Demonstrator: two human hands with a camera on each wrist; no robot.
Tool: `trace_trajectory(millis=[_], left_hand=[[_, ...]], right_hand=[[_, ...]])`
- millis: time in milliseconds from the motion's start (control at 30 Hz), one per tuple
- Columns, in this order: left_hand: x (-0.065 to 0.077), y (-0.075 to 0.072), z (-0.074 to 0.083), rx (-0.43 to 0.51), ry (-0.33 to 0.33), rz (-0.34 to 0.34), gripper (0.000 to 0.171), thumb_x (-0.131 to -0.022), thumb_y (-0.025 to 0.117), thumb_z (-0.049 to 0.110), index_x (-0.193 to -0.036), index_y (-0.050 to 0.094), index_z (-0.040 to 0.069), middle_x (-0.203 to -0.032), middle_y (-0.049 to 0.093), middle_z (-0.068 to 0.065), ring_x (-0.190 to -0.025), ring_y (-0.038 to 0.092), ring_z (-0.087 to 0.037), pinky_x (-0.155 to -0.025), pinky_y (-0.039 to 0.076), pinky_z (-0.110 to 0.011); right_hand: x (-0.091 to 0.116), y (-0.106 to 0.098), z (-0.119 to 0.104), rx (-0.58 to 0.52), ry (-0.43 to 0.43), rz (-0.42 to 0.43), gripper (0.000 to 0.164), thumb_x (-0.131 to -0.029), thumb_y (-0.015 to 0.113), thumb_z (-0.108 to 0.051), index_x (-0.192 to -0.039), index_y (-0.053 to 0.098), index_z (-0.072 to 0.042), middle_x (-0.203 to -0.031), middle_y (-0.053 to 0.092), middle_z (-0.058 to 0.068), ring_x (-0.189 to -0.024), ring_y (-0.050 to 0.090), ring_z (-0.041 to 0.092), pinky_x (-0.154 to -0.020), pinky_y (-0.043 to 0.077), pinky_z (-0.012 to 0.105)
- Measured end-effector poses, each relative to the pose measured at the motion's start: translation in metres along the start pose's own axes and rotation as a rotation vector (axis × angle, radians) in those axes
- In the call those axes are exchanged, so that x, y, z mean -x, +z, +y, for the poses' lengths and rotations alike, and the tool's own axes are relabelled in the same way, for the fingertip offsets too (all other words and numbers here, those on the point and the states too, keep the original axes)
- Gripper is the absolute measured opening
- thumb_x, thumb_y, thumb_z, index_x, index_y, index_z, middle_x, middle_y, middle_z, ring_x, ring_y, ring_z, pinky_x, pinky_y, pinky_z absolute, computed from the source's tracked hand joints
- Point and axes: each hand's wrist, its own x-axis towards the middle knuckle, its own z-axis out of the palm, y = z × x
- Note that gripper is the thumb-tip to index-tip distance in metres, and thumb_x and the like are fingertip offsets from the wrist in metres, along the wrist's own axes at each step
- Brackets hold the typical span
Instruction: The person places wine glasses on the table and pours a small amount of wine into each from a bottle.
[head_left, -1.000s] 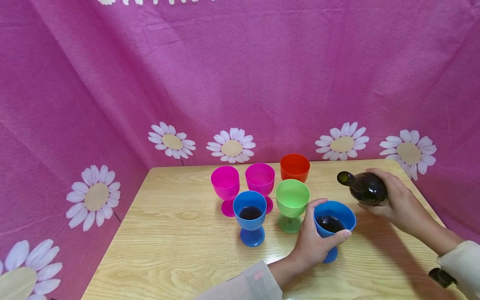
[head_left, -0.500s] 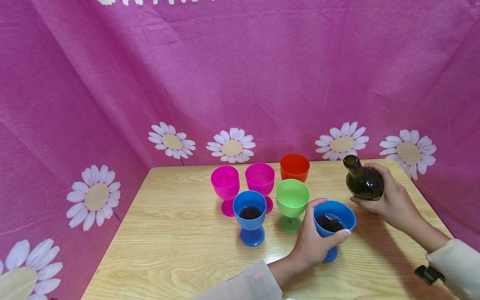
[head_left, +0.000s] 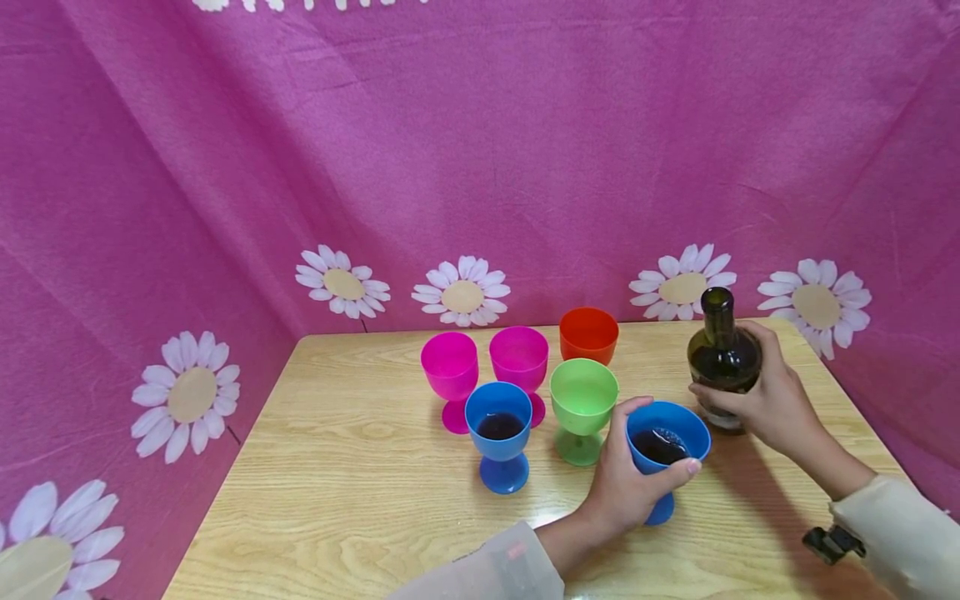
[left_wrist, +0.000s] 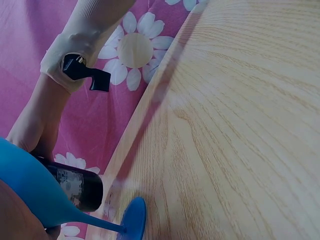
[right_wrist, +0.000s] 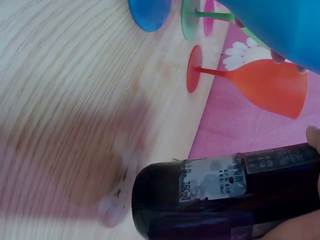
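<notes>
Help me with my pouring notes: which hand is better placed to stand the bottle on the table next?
The right hand, most likely: it grips the bottle, roughly upright over the wooden table. The left hand is busy holding a blue goblet with dark liquid in it.

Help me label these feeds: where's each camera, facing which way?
Head: worn there, facing forward, down at the table; left hand, right hand show.
Left wrist: worn there, facing the held blue goblet; left hand, right forearm show.
Right wrist: worn there, facing the wine bottle; both hands partly show.
Both wrist views share blue goblet and wine bottle.
</notes>
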Motion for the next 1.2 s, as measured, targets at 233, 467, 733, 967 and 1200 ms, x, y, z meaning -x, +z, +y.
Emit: trace_trajectory(millis=[233,467,733,967,1200], left_hand=[[0.000,0.000,-0.001,0.006,0.009,-0.003,0.072,-0.090,0.075,0.038,-0.146,0.032,0.045,-0.144,0.047,0.015,-0.128,0.043,-0.002,-0.098,0.049,-0.030],[0.000,0.000,-0.001,0.009,0.006,-0.009,0.073,-0.090,0.077,0.035,-0.146,0.031,0.046,-0.145,0.046,0.016,-0.128,0.043,-0.001,-0.098,0.050,-0.030],[0.000,0.000,-0.001,0.007,0.003,-0.009,0.073,-0.089,0.077,0.035,-0.147,0.033,0.041,-0.144,0.047,0.015,-0.128,0.043,-0.001,-0.095,0.050,-0.028],[-0.001,0.000,-0.001,0.012,-0.003,-0.007,0.074,-0.089,0.078,0.035,-0.147,0.033,0.042,-0.144,0.047,0.016,-0.127,0.043,-0.001,-0.095,0.050,-0.028],[-0.001,0.000,-0.001,0.011,-0.002,-0.009,0.074,-0.089,0.078,0.034,-0.145,0.031,0.047,-0.144,0.047,0.016,-0.127,0.043,-0.001,-0.093,0.051,-0.027]], right_hand=[[-0.002,0.006,0.000,-0.077,0.053,-0.025,0.105,-0.083,0.088,-0.013,-0.159,0.016,-0.012,-0.141,0.046,0.035,-0.123,0.048,0.056,-0.095,0.036,0.080],[-0.002,0.014,-0.001,-0.153,0.092,-0.021,0.103,-0.087,0.084,-0.015,-0.160,0.011,-0.013,-0.150,0.036,0.033,-0.129,0.042,0.057,-0.101,0.031,0.081],[0.000,0.023,-0.001,-0.198,0.143,0.014,0.101,-0.090,0.082,-0.021,-0.161,0.009,-0.018,-0.152,0.033,0.031,-0.133,0.039,0.056,-0.104,0.031,0.080],[0.002,0.028,0.001,-0.227,0.156,0.045,0.099,-0.090,0.082,-0.020,-0.161,0.011,-0.020,-0.152,0.036,0.028,-0.134,0.039,0.052,-0.108,0.030,0.077],[0.001,0.028,0.002,-0.218,0.171,0.036,0.100,-0.091,0.081,-0.020,-0.161,0.009,-0.019,-0.152,0.037,0.026,-0.133,0.042,0.049,-0.106,0.035,0.075]])
